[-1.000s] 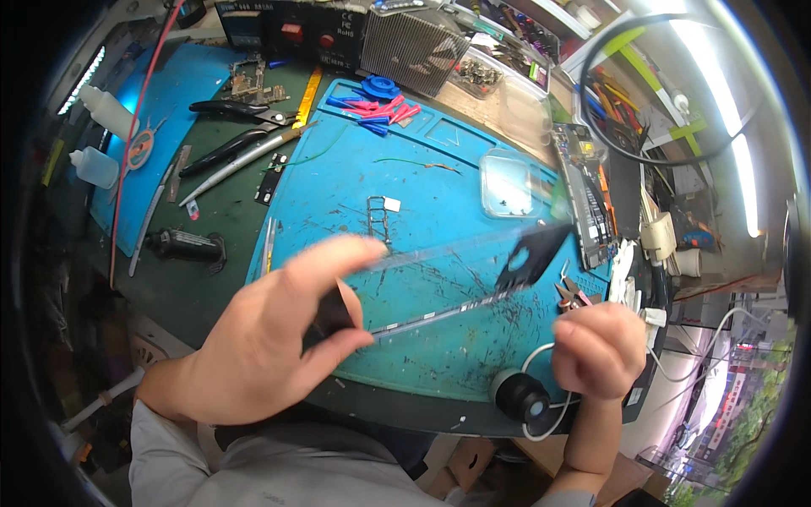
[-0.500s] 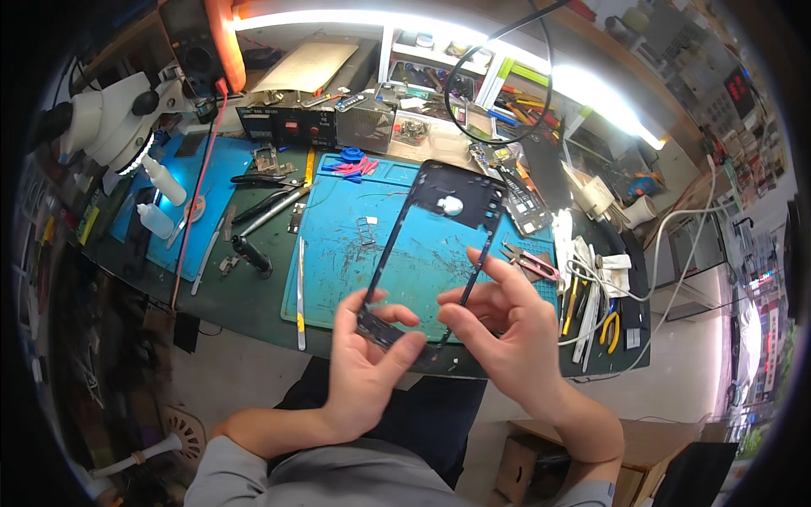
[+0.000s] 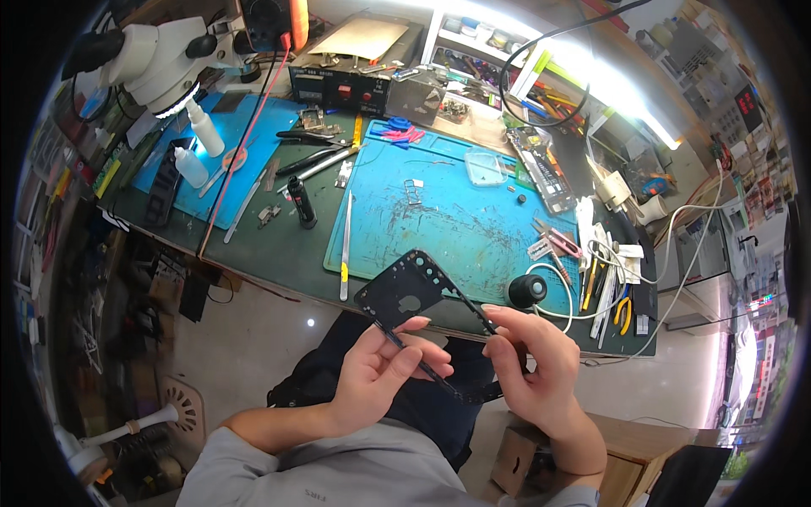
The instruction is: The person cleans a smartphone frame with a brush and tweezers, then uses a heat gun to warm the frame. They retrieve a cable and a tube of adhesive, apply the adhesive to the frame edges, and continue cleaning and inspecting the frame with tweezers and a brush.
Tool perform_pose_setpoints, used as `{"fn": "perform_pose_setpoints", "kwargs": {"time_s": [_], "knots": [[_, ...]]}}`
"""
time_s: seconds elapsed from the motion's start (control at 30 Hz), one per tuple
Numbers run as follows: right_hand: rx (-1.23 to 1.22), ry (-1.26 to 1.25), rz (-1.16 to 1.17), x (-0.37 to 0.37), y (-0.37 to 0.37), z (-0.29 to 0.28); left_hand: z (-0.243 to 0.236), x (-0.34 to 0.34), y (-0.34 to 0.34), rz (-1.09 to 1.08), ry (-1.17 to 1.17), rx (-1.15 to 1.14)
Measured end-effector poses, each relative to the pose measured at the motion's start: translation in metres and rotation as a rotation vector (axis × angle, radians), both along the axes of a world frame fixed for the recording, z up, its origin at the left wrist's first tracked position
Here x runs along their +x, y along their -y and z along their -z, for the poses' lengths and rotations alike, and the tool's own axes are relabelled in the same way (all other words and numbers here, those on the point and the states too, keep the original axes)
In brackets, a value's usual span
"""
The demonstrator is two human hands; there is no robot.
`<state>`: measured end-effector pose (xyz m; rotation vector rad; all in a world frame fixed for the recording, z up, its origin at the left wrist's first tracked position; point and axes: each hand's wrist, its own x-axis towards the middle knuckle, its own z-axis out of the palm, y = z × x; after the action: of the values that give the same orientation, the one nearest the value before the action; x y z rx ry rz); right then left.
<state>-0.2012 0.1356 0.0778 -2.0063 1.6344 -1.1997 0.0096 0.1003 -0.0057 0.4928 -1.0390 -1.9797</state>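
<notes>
A black phone frame [image 3: 404,291] is held up in front of me, past the near edge of the bench. Its solid plate end, with round camera holes and an odd-shaped cutout, points away and to the left; the rest is an open rim. My left hand [image 3: 376,367] is closed on the left rail, thumb and fingers pinching it. My right hand [image 3: 538,359] pinches the right rail. Beyond the frame lies a blue work mat [image 3: 456,228] bearing a small metal bracket-like piece [image 3: 413,191] and a clear plastic box [image 3: 486,167]. A black round-topped object [image 3: 528,291] stands near my right hand.
A thin metal spudger [image 3: 345,245] lies along the mat's left edge. Pink-handled cutters [image 3: 563,242], white cables and several tools crowd the right. A microscope [image 3: 152,63], white bottles [image 3: 203,127] and a dark upright cylinder [image 3: 302,203] stand left. A cardboard box [image 3: 517,460] sits below right.
Both hands have brought the phone frame down toward me, turning its plate end leftward. The view has shifted; the clear box and black round-topped object now show on the mat.
</notes>
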Motion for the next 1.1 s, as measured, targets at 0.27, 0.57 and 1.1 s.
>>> {"fn": "perform_pose_setpoints", "kwargs": {"time_s": [0.27, 0.57, 1.1], "knots": [[0.267, 0.230, -0.027, -0.001, 0.006, 0.006, 0.002, 0.011, -0.001, 0.047, -0.022, 0.042], [0.411, 0.447, -0.062, -0.003, 0.014, 0.018, 0.002, 0.018, 0.005, 0.097, -0.047, 0.068], [0.489, 0.553, -0.126, -0.001, 0.014, 0.019, 0.003, 0.021, 0.000, 0.094, -0.122, 0.033]]}}
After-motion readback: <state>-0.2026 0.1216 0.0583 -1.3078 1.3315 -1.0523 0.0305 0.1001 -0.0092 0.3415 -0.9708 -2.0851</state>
